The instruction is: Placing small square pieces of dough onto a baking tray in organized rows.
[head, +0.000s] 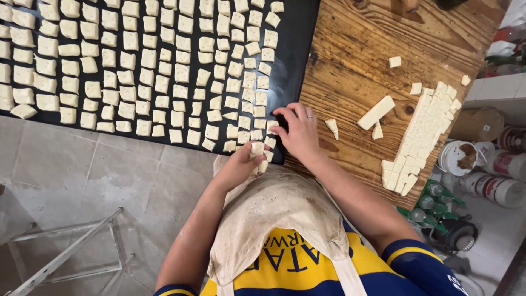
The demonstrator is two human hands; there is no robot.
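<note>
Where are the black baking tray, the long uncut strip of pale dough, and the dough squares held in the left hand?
black baking tray (293,66), head view, bare right edge.
long uncut strip of pale dough (376,112), head view, middle.
dough squares (257,149), head view, top piece in left hand (236,167).

You look down on a knotty wooden worktable (372,49) standing over a pale grey tiled floor (66,170). A bare metal frame (71,255) rests on the tiles at lower left. Right of the table, lidded tubs (496,186) and green bottles (433,200) crowd together beneath a white shelf (496,87).
</note>
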